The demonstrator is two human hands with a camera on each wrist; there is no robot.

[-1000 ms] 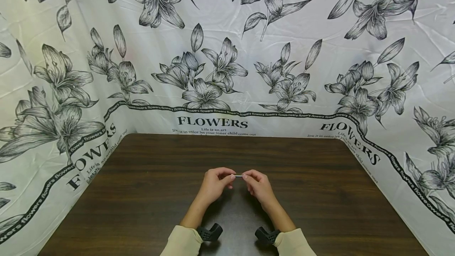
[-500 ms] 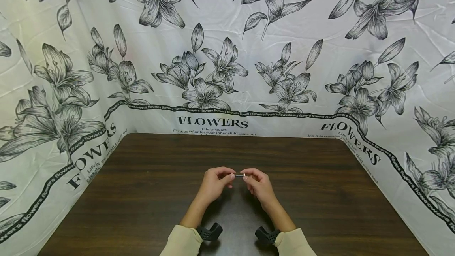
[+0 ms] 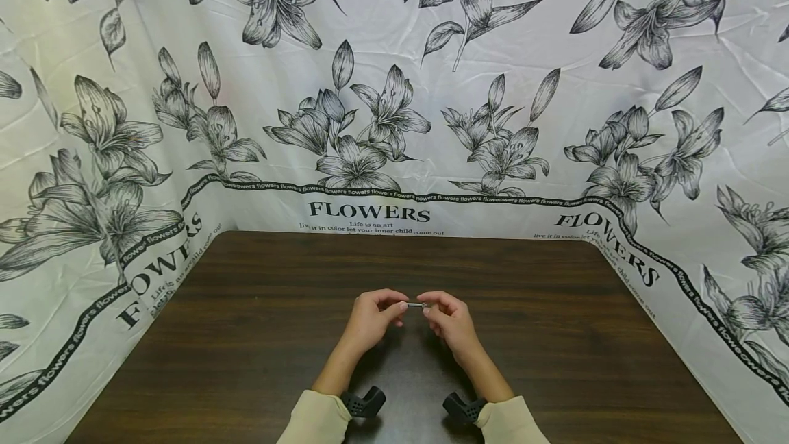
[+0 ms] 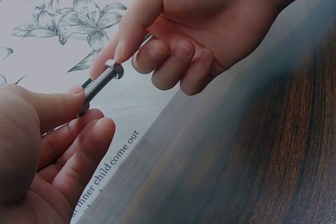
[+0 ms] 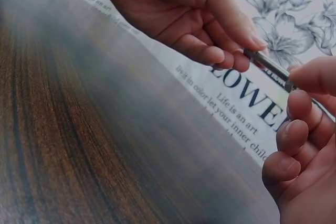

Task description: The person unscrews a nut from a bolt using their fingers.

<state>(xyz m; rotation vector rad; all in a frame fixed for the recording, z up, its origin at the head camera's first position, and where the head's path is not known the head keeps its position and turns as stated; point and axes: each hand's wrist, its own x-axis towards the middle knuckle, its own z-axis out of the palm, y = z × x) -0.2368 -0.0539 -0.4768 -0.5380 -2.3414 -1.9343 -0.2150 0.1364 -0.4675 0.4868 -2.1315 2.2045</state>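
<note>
A silver threaded bolt (image 4: 100, 86) is held level above the table, between the two hands. My left hand (image 3: 373, 317) pinches one end of it with thumb and fingers, which hide part of that end. At the other end sits a small shiny nut (image 4: 119, 71). My right hand (image 3: 451, 324) pinches this nut between thumb and index finger, its other fingers curled loosely below. In the right wrist view the nut lies right at the right thumb's tip, and the bare thread spans the short gap to the left fingertips.
Below the hands spreads a dark brown wooden table (image 3: 259, 334). A white cloth (image 3: 382, 19) with printed lilies and lettering hangs behind it and along both sides. Each wrist wears a black camera mount (image 3: 365, 403), by the cream sleeves (image 3: 317, 420).
The right fingers have shifted slightly on the bolt's end, and the nut shows more than one second ago. My left hand stays in place.
</note>
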